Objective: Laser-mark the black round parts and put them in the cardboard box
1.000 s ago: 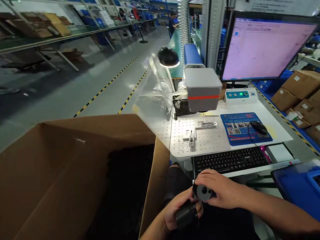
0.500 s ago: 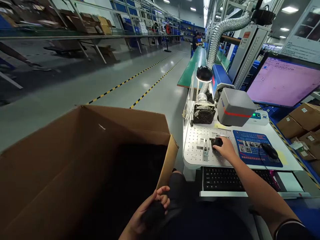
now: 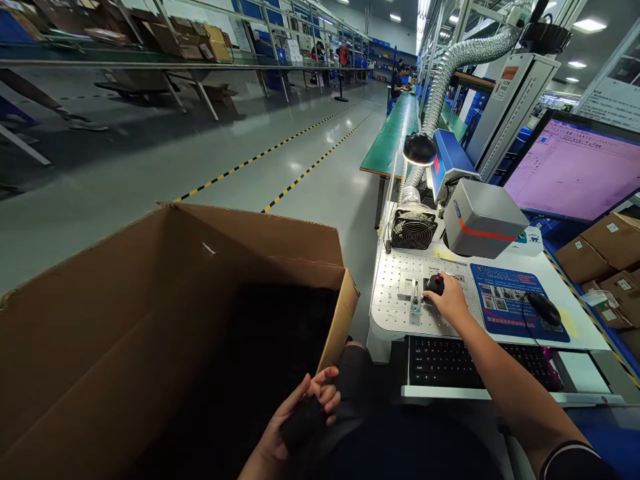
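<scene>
My right hand point(image 3: 451, 300) is closed around a small black part point(image 3: 435, 285), holding it at the metal fixture point(image 3: 415, 293) on the perforated plate point(image 3: 387, 300). Above and behind that spot is the grey machine head point(image 3: 483, 217) with a red stripe. Low in the view, my left hand point(image 3: 307, 413) is closed on a dark block-like piece point(image 3: 303, 423), whose kind I cannot make out. This hand is beside the near right edge of a large open cardboard box point(image 3: 260, 233). The inside of the box is dark, and its contents cannot be told apart.
A fan point(image 3: 414, 230) and a silver duct hose point(image 3: 440, 80) stand behind the plate. To the right are a blue mat point(image 3: 510, 320), a mouse point(image 3: 544, 308), a monitor point(image 3: 575, 167) and stacked cartons point(image 3: 617, 240). A keyboard point(image 3: 450, 363) lies on the lower tray.
The camera view has shifted slightly, so the bench sits a little further right and lower. Both hands keep their holds, and the black part has turned a little, showing a reddish spot.
</scene>
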Demonstrator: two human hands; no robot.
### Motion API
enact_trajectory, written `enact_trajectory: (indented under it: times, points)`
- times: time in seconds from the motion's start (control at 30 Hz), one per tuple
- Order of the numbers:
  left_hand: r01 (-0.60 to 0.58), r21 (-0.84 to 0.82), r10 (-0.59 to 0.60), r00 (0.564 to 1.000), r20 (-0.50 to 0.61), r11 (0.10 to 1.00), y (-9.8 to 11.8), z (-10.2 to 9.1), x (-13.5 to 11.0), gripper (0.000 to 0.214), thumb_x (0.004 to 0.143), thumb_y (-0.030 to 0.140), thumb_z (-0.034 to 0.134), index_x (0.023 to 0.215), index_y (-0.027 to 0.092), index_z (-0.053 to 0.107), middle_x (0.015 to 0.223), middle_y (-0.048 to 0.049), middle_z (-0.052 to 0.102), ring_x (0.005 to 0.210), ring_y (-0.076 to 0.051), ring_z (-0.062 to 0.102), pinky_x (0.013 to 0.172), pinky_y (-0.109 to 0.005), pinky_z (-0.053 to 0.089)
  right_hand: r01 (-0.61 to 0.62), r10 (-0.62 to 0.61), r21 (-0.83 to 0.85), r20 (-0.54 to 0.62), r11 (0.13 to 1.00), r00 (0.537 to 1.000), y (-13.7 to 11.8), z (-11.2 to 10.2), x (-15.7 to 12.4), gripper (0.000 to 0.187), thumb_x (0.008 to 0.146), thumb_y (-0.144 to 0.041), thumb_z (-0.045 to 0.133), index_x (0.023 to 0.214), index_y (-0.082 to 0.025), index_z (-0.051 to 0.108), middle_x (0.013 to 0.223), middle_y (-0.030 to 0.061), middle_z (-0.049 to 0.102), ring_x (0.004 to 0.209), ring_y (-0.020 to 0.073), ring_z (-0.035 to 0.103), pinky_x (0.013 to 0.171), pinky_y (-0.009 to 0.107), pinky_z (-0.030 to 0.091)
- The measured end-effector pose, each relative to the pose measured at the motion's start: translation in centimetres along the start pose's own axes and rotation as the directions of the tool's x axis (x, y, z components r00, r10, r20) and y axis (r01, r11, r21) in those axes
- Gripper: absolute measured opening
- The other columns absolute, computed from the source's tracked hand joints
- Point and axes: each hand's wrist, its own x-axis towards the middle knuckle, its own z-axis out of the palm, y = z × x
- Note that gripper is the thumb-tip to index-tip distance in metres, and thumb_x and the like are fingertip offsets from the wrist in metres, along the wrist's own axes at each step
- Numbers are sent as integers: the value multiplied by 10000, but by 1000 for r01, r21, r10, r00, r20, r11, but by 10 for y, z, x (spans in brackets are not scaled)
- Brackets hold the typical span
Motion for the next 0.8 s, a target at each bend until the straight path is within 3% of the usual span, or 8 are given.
enact_trajectory:
  times: [0.13, 0.4, 0.63, 0.8]
  points:
    - [-6, -7, 6, 1000, -8, 1000, -1, 1, 1, 414, 951, 480, 624, 1161, 125, 667, 691, 18, 446, 682, -147, 473, 611, -299, 457, -66, 68, 30, -61, 997, 996, 6, -3, -13, 798, 794, -556, 721, 1425, -124, 492, 1357, 199, 592, 1256, 363, 537, 1057, 523, 444]
    - [17, 6, -17, 1000, -9, 1000, 0, 3, 2, 431, 930, 502, 646, 1153, 133, 665, 676, 26, 428, 675, -145, 465, 602, -288, 449, -160, 167, 142, -41, 977, 985, 10, 7, -28, 530, 833, -400, 648, 1314, -182, 605, 1149, 121, 694, 1038, 311, 639, 923, 477, 507]
    - [-17, 20, 18, 1000, -19, 1000, -2, 3, 2, 433, 922, 498, 658, 1152, 131, 651, 695, 23, 425, 680, -144, 455, 603, -290, 444, -170, 178, 157, -40, 973, 983, 6, 6, -27, 541, 825, -410, 659, 1304, -164, 608, 1192, 137, 687, 1081, 320, 626, 989, 509, 478]
    - [7, 12, -7, 1000, -25, 1000, -3, 0, 2, 360, 943, 475, 631, 1091, 147, 635, 713, 23, 422, 689, -141, 455, 619, -297, 464, -136, 162, 211, -107, 968, 981, 11, -17, -48, 619, 862, -512, 646, 1364, -163, 553, 1311, 173, 634, 1121, 311, 626, 1013, 526, 492]
